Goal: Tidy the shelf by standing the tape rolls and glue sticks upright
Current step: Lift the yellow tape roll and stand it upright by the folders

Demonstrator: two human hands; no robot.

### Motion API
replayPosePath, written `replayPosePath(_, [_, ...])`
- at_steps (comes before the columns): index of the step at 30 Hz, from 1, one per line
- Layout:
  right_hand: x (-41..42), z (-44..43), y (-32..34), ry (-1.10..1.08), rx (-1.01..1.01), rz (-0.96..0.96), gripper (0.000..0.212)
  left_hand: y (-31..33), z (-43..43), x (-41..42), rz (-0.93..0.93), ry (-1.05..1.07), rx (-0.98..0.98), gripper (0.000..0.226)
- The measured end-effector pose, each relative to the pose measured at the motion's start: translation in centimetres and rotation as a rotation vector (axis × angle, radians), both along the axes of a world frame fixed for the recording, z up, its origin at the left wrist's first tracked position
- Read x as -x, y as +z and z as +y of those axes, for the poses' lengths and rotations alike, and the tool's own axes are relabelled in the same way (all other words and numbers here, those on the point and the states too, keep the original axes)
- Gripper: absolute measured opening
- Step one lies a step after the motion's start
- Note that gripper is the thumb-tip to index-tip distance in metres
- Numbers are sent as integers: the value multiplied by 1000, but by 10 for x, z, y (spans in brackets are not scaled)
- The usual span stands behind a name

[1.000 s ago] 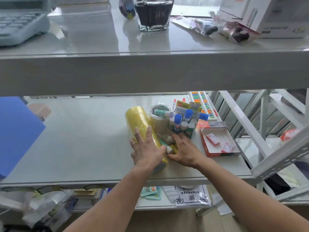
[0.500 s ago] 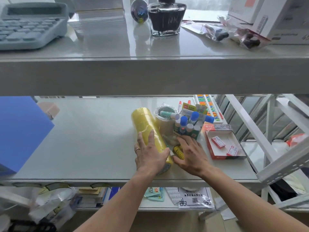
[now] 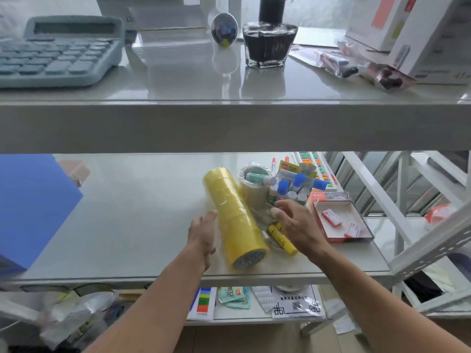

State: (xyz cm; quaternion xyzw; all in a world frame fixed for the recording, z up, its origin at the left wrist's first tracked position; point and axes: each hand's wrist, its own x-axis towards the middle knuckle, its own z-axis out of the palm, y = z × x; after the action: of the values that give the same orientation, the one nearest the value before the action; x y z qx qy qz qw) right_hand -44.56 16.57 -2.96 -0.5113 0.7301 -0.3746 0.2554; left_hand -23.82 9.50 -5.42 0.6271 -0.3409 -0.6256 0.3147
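A long yellow stack of tape rolls (image 3: 234,217) lies on its side on the middle shelf (image 3: 127,212), its end facing me. My left hand (image 3: 202,234) is just left of it, fingers relaxed, holding nothing. My right hand (image 3: 295,225) hovers open above a yellow glue stick (image 3: 281,238) that lies flat beside the stack. Behind stands a clear tape roll (image 3: 251,186) with a green glue stick (image 3: 257,177) lying across its top. Blue-capped glue sticks (image 3: 290,187) stand in a small box.
A red-edged tray with small red boxes (image 3: 341,220) sits right of my right hand. A blue box (image 3: 30,207) fills the shelf's left end. An abacus (image 3: 316,166) lies at the back. The upper shelf edge (image 3: 229,126) overhangs, carrying a calculator (image 3: 58,54) and an ink bottle (image 3: 269,39).
My left hand has come off the top of the yellow stack and moved to its left side. My right hand has lifted off the glue stick area and opened.
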Motion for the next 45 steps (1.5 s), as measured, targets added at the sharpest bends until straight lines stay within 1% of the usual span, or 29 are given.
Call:
replayPosePath(1, [-9, -3, 7, 23, -116, -31, 42, -2, -2, 0, 63, 9, -70, 55])
replayPosePath(3, [-20, -14, 5, 74, -353, 10, 43, -2, -1, 3, 101, -40, -119, 42])
replayPosePath(5, [-31, -18, -1, 77, -474, 64, 46, -9, 2, 8, 133, -92, -126, 45])
replayPosePath(7, [-42, -22, -7, -14, -481, 57, 53, -10, -2, 9, 126, -188, -144, 51])
replayPosePath(11, [-50, -19, -8, -21, -438, 167, 64, -6, -2, 16, 185, -213, -154, 49])
replayPosePath(12, [-53, -19, -9, -13, -434, 186, 71, -7, -1, 16, 188, -215, -155, 48])
replayPosePath(14, [-59, -18, -12, -20, -452, 192, 96, -10, -1, 14, 193, -201, -149, 45])
replayPosePath(16, [-65, -16, -19, -26, -474, 175, 116, -14, 0, 13, 227, -196, -166, 48])
replayPosePath(17, [-68, -15, -20, -23, -467, 180, 121, -16, 1, 12, 246, -190, -169, 50])
replayPosePath(21, [-76, -12, -24, -45, -377, 204, 129, -17, 2, 10, 304, -150, -165, 48])
replayPosePath(24, [-71, -10, -25, -42, -323, 212, 124, -12, 7, 13, 302, -120, -134, 40])
replayPosePath(29, [-67, 1, -26, -27, -189, 120, 103, -10, 15, 8, 297, -88, -70, 49])
replayPosePath(32, [-79, 3, -27, 15, -75, 24, 96, -6, 15, -9, 299, -66, 29, 67])
replayPosePath(35, [-103, -3, -29, 51, 23, -103, 94, 3, 14, -36, 294, -43, 207, 80])
replayPosePath(38, [-141, -23, -35, 128, 85, -205, 92, 15, 9, -77, 169, -93, 438, 76])
replayPosePath(40, [-175, -39, -39, 204, 114, -249, 92, 16, 3, -111, 64, -131, 556, 80])
replayPosePath(43, [-230, -62, -46, 292, 137, -260, 93, 6, -9, -167, -96, -103, 643, 92])
replayPosePath(45, [-254, -71, -55, 307, 132, -258, 93, -2, -16, -192, -137, -87, 636, 100])
